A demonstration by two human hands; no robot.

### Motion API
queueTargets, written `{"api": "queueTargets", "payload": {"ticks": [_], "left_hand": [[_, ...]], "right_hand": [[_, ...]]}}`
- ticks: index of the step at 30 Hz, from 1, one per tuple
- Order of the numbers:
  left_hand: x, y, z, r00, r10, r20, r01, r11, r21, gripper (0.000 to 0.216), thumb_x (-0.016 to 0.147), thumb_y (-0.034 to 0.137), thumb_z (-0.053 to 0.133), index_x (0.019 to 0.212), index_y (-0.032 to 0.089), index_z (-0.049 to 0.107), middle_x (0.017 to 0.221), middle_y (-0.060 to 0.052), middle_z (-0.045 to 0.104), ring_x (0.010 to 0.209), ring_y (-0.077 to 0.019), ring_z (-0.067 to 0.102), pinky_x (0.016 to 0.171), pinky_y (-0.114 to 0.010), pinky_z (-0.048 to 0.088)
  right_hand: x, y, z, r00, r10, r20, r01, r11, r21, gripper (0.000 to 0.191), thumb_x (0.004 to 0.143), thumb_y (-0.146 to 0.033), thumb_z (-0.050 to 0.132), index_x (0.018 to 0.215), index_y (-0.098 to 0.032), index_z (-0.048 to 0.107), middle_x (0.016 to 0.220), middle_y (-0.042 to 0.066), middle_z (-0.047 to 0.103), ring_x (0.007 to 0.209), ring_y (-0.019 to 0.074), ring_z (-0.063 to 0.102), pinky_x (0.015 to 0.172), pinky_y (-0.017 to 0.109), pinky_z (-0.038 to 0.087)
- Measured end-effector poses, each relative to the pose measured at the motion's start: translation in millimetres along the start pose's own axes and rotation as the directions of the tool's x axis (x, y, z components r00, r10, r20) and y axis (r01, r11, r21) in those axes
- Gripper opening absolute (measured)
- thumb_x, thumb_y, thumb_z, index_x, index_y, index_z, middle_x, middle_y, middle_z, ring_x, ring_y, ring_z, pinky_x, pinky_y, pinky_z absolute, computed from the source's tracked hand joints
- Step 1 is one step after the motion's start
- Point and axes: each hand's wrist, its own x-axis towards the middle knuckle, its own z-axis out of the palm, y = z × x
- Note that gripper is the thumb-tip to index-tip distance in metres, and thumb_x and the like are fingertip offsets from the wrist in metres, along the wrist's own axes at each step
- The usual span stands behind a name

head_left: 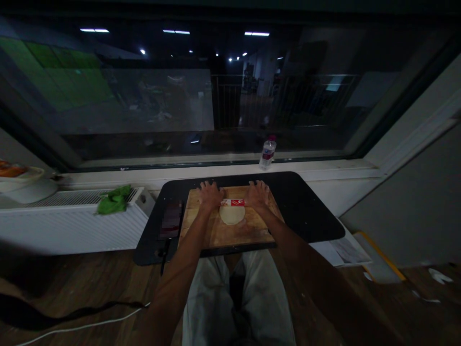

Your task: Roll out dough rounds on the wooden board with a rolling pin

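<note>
A round, flat piece of pale dough (232, 214) lies on a wooden board (230, 233) on a black table (309, 211). Across the dough's far edge lies a red and white roller (233, 203). My left hand (210, 194) rests palm down on the roller's left end, fingers stretched forward. On the right end my right hand (257, 193) presses in the same way. Both forearms reach out over my lap.
A dark phone-like object (171, 220) lies on the table left of the board. A water bottle (267, 153) stands on the window sill behind. A green cloth (114, 201) sits on the white radiator; a white bowl (21, 179) is far left. Cables cross the wooden floor.
</note>
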Motion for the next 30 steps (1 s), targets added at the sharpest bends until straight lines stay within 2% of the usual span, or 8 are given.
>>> {"api": "queueTargets", "payload": {"ticks": [4,11,16,22,26,30], "left_hand": [[-3,-1,2,0.999,0.024,0.032,-0.024,1.000,0.011,0.051,0.110,0.048,0.050,0.144,0.019,0.076,0.162,-0.025,0.064,0.154,-0.0444,0.053,0.123,-0.060,0.046],[-23,-4,0,0.999,0.038,0.035,-0.037,0.999,-0.012,0.048,0.111,0.049,0.052,0.142,0.023,0.077,0.163,-0.023,0.063,0.159,-0.0443,0.048,0.127,-0.064,0.041],[-51,-7,-4,0.998,0.065,0.022,-0.064,0.997,-0.050,0.045,0.115,0.041,0.047,0.145,0.022,0.075,0.162,-0.023,0.063,0.155,-0.0420,0.052,0.125,-0.063,0.043],[-76,-10,-3,0.996,0.081,-0.031,-0.080,0.997,0.016,0.044,0.116,0.036,0.044,0.140,0.021,0.077,0.152,-0.023,0.071,0.146,-0.0400,0.059,0.121,-0.057,0.047],[-82,-11,-2,0.992,0.120,-0.048,-0.118,0.992,0.046,0.045,0.116,0.036,0.042,0.136,0.019,0.079,0.147,-0.024,0.074,0.141,-0.0404,0.062,0.116,-0.056,0.049],[-81,-11,-2,0.995,0.079,-0.067,-0.078,0.997,0.005,0.044,0.116,0.035,0.042,0.136,0.020,0.078,0.147,-0.021,0.075,0.141,-0.0367,0.064,0.118,-0.050,0.048]], "right_hand": [[-8,2,4,1.000,0.007,0.001,-0.007,1.000,-0.002,0.054,0.109,-0.030,0.049,0.159,-0.020,0.068,0.169,0.022,0.059,0.159,0.0387,0.045,0.130,0.057,0.029],[-33,-3,-4,1.000,0.004,-0.020,-0.004,1.000,0.014,0.058,0.110,-0.027,0.048,0.164,-0.015,0.064,0.170,0.023,0.058,0.158,0.0385,0.049,0.129,0.051,0.034],[-53,-5,-10,1.000,0.000,-0.017,0.001,0.998,0.061,0.058,0.109,-0.023,0.047,0.165,-0.020,0.065,0.159,0.018,0.069,0.153,0.0337,0.055,0.132,0.050,0.033],[-68,-3,-12,0.999,-0.037,-0.021,0.038,0.997,0.064,0.050,0.113,-0.027,0.045,0.155,-0.019,0.071,0.151,0.018,0.074,0.140,0.0322,0.064,0.122,0.045,0.042],[-72,10,-14,0.984,-0.173,-0.028,0.175,0.982,0.067,0.051,0.118,-0.032,0.041,0.158,-0.018,0.069,0.153,0.017,0.074,0.144,0.0307,0.061,0.122,0.043,0.040],[-75,32,-16,0.896,-0.444,0.007,0.441,0.892,0.095,0.048,0.119,-0.041,0.048,0.158,-0.027,0.071,0.158,0.011,0.072,0.153,0.0294,0.053,0.130,0.045,0.031]]}}
